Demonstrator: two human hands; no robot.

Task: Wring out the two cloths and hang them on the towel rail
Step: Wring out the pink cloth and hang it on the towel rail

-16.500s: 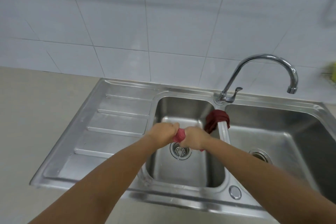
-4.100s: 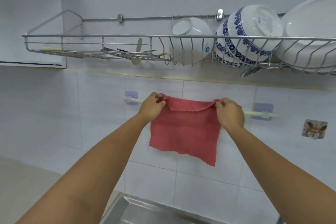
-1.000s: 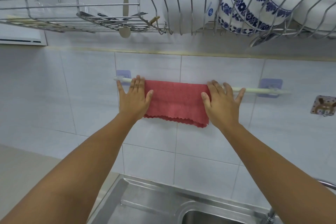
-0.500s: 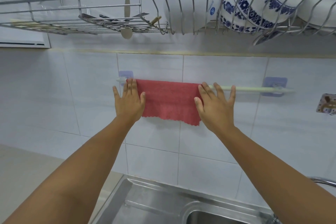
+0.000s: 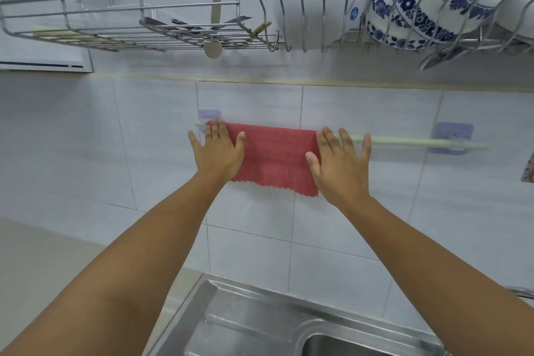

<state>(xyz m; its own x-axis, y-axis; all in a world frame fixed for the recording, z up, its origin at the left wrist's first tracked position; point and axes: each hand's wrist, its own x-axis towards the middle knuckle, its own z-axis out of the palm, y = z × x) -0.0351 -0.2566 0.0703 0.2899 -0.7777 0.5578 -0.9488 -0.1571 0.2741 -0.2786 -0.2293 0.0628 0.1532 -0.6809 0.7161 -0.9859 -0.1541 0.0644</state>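
Both hands, the left hand (image 5: 218, 153) and right hand (image 5: 338, 166), lay flat with fingers spread on the red cloth (image 5: 274, 157) draped over the towel rail (image 5: 404, 141) between them. An uneven drape could have let it slip off.

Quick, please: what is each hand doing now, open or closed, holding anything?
Left hand: open, flat on the left edge of the red cloth, gripping nothing.
Right hand: open, fingers spread, flat on the cloth's right edge, gripping nothing.
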